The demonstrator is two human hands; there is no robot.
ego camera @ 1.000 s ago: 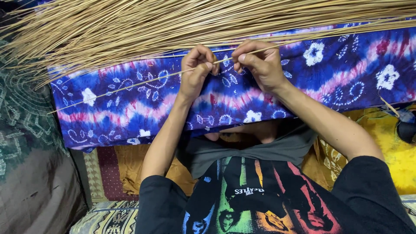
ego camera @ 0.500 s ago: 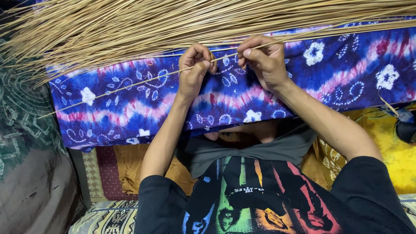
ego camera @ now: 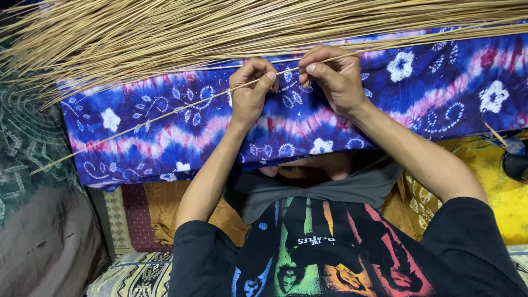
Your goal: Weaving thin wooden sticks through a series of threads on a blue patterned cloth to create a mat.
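A single thin straw-coloured stick (ego camera: 165, 114) runs slantwise from lower left to upper right across a blue, pink and white tie-dye cloth (ego camera: 429, 93). My left hand (ego camera: 252, 91) pinches the stick between thumb and fingers. Just to its right, my right hand (ego camera: 333, 77) pinches the same stick with thumb and forefinger. The two hands are close together, a small gap between them. Above them lies a large bundle of the same thin sticks (ego camera: 220, 33), fanning out to the left.
The cloth covers a long padded block across my lap. A yellow cloth (ego camera: 495, 187) lies at the right, with a dark object (ego camera: 516, 162) at the edge. A green patterned fabric (ego camera: 27, 143) is on the left, a patterned mat (ego camera: 137, 275) below.
Both hands have shifted slightly up and apart along the stick; the right hand's fingers have re-gripped it. The bundle and cloth have not moved.
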